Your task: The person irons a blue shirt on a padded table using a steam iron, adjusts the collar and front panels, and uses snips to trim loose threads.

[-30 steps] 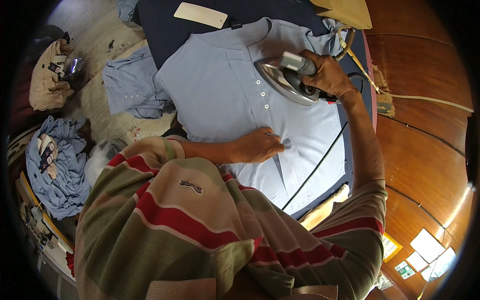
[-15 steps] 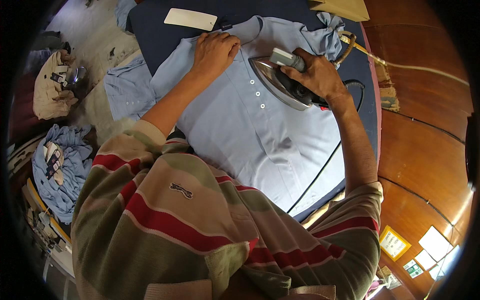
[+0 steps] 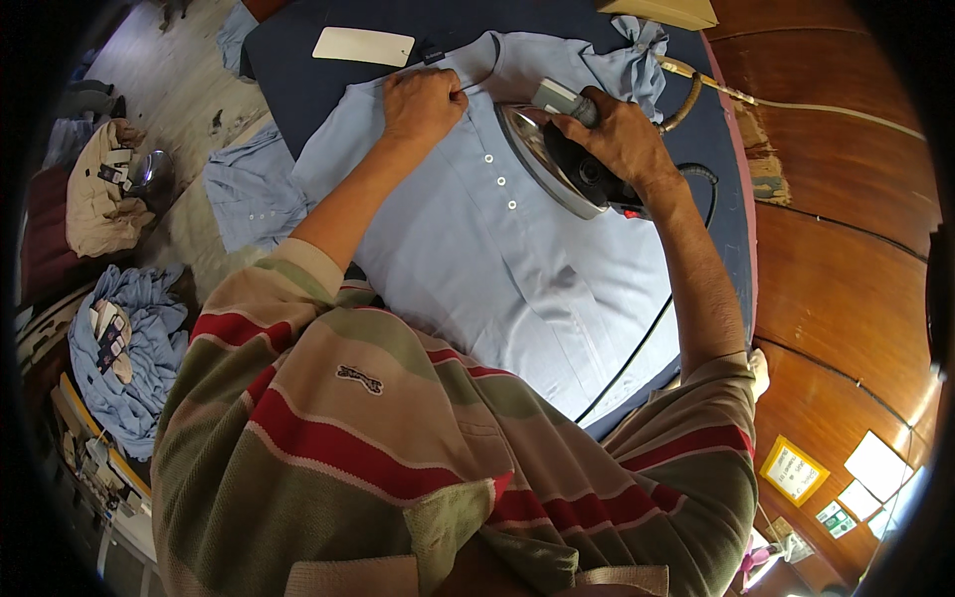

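A light blue shirt with a row of small white buttons lies spread over a dark blue padded table. My right hand is wrapped round the handle of an electric iron, whose metal base rests on the shirt to the right of the buttons. My left hand is closed near the neckline, its curled fingers gripping the shirt's cloth, though the fingertips are hidden. A twisted sleeve end lies bunched at the far right.
A white card lies on the dark table cover beyond the shirt. The iron's black cord runs across the shirt. Another blue garment hangs at the left edge, above piled blue clothes. A wooden panel wall stands on the right.
The iron has shifted slightly away from the buttons, towards the far right. My left hand stays near the neckline, its fingers curled a little tighter. The whole view has tilted slightly.
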Available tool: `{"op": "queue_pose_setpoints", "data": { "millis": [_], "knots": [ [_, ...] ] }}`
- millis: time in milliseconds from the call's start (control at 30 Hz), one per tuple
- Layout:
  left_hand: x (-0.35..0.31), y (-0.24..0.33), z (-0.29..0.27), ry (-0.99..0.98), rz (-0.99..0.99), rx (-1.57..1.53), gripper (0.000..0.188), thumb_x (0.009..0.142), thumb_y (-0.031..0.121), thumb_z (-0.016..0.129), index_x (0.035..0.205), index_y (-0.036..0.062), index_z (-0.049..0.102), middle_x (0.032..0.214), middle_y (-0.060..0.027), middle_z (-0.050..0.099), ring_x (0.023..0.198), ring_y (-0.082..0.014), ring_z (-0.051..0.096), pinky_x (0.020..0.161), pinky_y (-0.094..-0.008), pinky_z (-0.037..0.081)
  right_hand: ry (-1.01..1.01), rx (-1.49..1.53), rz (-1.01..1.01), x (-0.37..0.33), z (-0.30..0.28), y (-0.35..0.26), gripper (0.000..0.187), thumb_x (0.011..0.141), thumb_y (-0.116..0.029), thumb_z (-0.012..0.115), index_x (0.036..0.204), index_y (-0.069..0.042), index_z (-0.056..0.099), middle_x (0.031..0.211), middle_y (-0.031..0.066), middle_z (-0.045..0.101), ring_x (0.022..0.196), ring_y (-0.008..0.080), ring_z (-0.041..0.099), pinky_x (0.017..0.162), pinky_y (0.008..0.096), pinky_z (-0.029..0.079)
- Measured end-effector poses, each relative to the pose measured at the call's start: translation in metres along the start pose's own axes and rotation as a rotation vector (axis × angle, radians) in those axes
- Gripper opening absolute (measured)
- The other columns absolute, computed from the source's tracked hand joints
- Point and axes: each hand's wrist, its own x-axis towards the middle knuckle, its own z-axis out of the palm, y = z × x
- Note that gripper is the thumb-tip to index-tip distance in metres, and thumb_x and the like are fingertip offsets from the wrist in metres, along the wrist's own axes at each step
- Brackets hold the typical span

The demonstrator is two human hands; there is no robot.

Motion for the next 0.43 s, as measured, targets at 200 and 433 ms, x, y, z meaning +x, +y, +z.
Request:
{"op": "queue_pose_setpoints", "data": {
  "millis": [200, 433],
  "knots": [
    [-0.032, 0.020, -0.006, 0.264, 0.245, -0.071, 0.022, 0.073, 0.019, 0.063, 0.094, 0.0131, 0.061, 0.093, -0.0020, 0.062, 0.088, -0.0216, 0.057, 0.080, -0.0417, 0.037, 0.011, 0.149, 0.077, 0.007, -0.013, 0.018, 0.061, 0.076, -0.056, 0.061, 0.108, -0.005, 0.060, 0.082, 0.0165, 0.067, 0.078, 0.0285, 0.067, 0.075, 0.0356, 0.051],
    [-0.133, 0.087, 0.046, -0.314, 0.998, -0.139, 0.020, 0.078, 0.026, 0.058, 0.096, 0.0178, 0.060, 0.097, 0.0012, 0.056, 0.094, -0.0170, 0.052, 0.088, -0.0415, 0.036, -0.035, 0.016, -0.099, 0.037, -0.041, -0.002, 0.086, 0.072, -0.063, 0.063, 0.127, 0.001, 0.047, 0.092, 0.0233, 0.065, 0.089, 0.0300, 0.064, 0.082, 0.0296, 0.049]
  ]
}}
